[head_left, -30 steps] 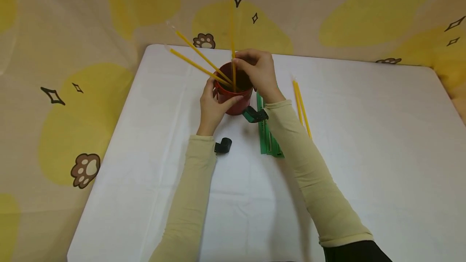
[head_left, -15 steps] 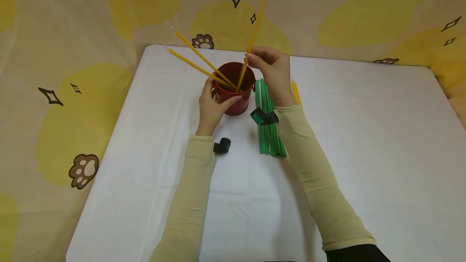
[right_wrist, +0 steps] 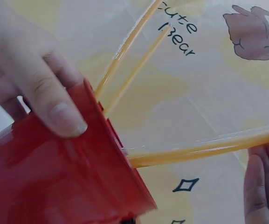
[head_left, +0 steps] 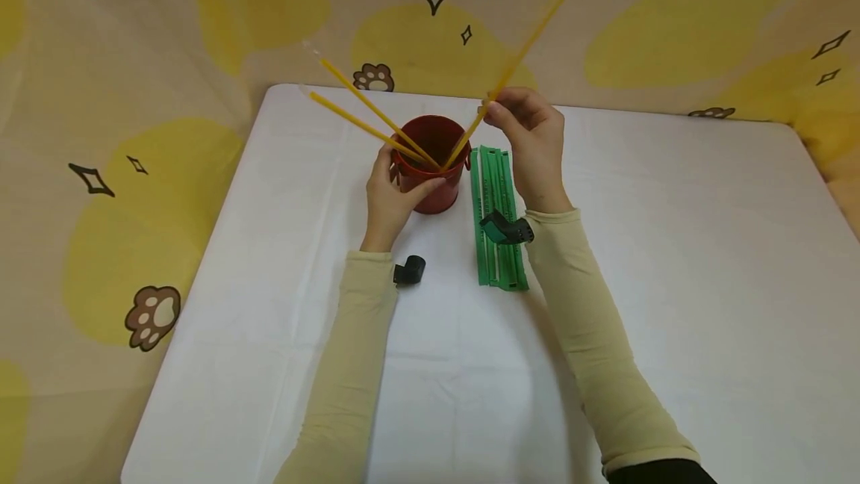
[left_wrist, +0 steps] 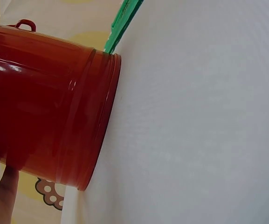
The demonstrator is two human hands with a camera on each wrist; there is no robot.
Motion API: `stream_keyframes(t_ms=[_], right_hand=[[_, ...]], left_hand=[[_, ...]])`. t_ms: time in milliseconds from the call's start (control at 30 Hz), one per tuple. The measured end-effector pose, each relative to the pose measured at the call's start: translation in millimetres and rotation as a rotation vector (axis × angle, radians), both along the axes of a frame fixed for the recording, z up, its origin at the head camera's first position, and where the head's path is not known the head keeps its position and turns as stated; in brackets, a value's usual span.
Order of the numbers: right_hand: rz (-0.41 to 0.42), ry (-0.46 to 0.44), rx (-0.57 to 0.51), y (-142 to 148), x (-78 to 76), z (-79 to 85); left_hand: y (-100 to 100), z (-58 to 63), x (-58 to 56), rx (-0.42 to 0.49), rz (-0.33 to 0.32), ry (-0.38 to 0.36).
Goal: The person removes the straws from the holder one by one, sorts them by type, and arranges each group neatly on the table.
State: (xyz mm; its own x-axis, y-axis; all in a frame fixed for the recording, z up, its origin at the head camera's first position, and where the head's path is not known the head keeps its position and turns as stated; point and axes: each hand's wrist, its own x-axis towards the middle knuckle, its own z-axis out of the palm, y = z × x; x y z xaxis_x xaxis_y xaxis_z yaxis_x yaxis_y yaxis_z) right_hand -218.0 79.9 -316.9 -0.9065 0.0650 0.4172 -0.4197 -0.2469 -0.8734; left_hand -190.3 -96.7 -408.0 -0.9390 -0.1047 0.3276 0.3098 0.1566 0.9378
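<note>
A small red bucket (head_left: 438, 196) stands upright on the table, with two yellow straws (head_left: 366, 101) in clear wrappers leaning out to the left. My left hand (head_left: 388, 200) grips the bucket from its left side, thumb (right_wrist: 66, 116) over the near wall and fingers round the far side. Between thumb and fingertips, my right hand (head_left: 537, 142) pinches a third yellow straw (head_left: 531, 39) partway up. That straw slants to the right, its lower end inside the bucket. The tips of all three straws are partly hidden by the rim.
Flat green packets (head_left: 496, 178) lie side by side right of the bucket, partly under my right wrist. The white table (head_left: 685, 245) reaches far to the right. A patterned cloth (head_left: 222, 13) rises behind the table's back edge.
My right hand has moved right, tilting its straw from upright to a rightward slant. Yellow straws on the table, seen earlier, are now hidden behind the right arm. The left hand stays put.
</note>
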Motion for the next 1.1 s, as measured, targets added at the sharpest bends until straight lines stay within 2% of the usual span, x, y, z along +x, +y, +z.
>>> stream_keyframes(t_ms=[133,333,533,633,800,1000,1100], right_hand=[[0.003,0.053,-0.086,8.5,4.9,-3.0],[0.012,0.057,-0.278,20.7,10.7,0.0],[-0.077,0.047,-0.509,47.9,10.5,13.2],[-0.118,-0.007,-0.612,67.6,11.7,18.3],[-0.093,-0.085,-0.571,95.1,15.8,16.7],[-0.012,-0.151,-0.447,117.2,20.5,12.3],[-0.007,-0.177,-0.368,124.8,23.1,10.3]], left_hand=[[0.4,-0.5,-0.2,0.006,-0.005,0.009],[-0.6,-2.4,-0.6,0.009,-0.007,0.003],[-0.8,-4.7,-2.0,0.033,-0.015,0.042],[-0.6,-5.3,-3.0,0.044,-0.021,0.038],[0.1,-2.6,-2.3,0.056,-0.023,0.018],[3.3,20.7,12.3,0.041,-0.014,0.003],[3.6,23.6,14.6,0.036,-0.013,0.012]])
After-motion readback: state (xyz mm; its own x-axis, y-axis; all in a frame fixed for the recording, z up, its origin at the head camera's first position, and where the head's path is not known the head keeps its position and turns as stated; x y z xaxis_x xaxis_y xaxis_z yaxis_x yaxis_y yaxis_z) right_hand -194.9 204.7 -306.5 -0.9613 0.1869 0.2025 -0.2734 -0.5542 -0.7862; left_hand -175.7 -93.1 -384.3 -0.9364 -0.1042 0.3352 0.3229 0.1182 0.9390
